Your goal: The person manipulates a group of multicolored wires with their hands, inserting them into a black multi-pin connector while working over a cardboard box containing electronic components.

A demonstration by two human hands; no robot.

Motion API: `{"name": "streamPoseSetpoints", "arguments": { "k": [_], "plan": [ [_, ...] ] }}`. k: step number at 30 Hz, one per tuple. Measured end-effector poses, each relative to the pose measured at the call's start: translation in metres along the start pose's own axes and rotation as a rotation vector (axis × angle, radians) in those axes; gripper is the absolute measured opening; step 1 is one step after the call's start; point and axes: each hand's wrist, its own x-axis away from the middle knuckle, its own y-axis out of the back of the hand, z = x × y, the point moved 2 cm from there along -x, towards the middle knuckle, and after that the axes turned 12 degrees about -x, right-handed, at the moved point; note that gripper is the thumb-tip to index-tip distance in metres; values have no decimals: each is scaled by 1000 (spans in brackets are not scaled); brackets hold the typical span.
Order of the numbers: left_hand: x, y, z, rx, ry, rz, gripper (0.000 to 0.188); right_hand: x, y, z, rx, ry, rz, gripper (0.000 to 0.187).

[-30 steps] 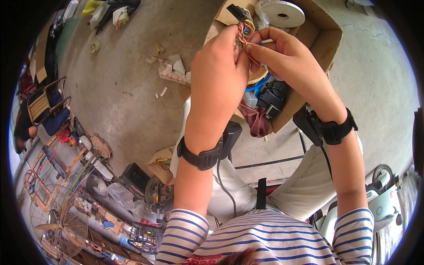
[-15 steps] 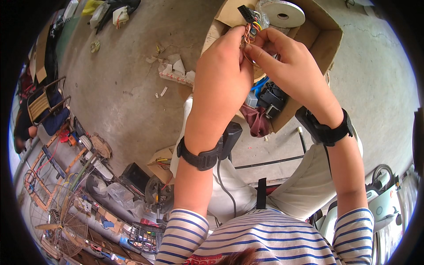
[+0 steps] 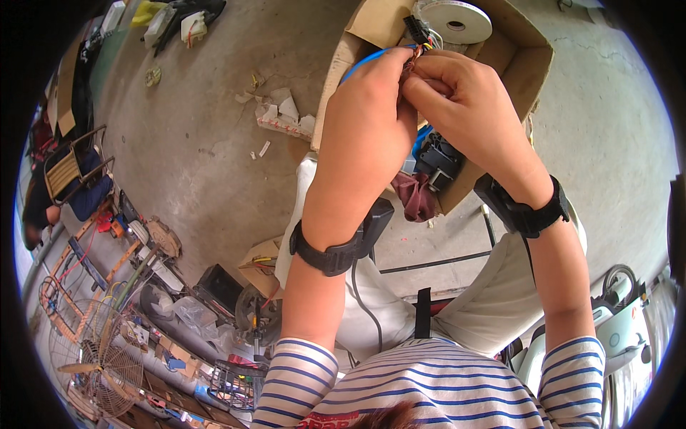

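Observation:
Over a cardboard box (image 3: pixel 525 75), my two hands meet at a bundle of thin coloured wires (image 3: pixel 420 51). A black plug connector (image 3: pixel 416 30) sits at the bundle's far end, sticking up past my fingertips. My left hand (image 3: pixel 375 107) is closed on the wires. My right hand (image 3: pixel 461 93) pinches them from the other side, thumb against curled fingers. Most of the gripped stretch is hidden behind the fingers. A blue cable (image 3: pixel 364 63) curves out beyond my left hand.
Inside the box lie a white reel (image 3: pixel 468 20), black plastic parts (image 3: pixel 439 161) and a dark red cloth (image 3: pixel 414 196). Broken white scraps (image 3: pixel 286 107) litter the floor on the left. A wire-cage fan (image 3: pixel 100 365) and a chair (image 3: pixel 75 171) stand farther left, a white scooter (image 3: pixel 625 329) at right.
Both hands have shifted slightly right with the wires and connector. My right fingers have curled in tighter. A blue cable now shows beyond my left hand.

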Motion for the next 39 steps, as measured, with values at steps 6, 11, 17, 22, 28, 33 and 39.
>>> {"name": "streamPoseSetpoints", "arguments": {
  "k": [6, 11, 17, 22, 28, 33, 39],
  "plan": [
    [0, 1, -2, -15, -25, -11, 37, 0, -1, 3, 11, 53, -7, 23],
    [0, 0, -4, -65, -44, -18, 39, 2, -4, -4, 94, 190, -23, 19],
    [-1, -2, 1, -64, -66, -38, 40, 2, -6, -4, 202, 310, -64, 12],
    [-3, 1, 3, -177, -177, -181, 42, 1, -2, -3, 215, 248, -87, 11],
    [-4, 9, 1, 599, 249, 36, 44, -1, 2, -1, -136, 37, -137, 18],
    [-3, 8, 2, 672, 254, 47, 44, -2, 4, -4, -199, 25, -106, 18],
    [-2, 8, 3, 445, 201, -37, 48, -3, 3, -7, -195, -52, -114, 33]
  ]
}}
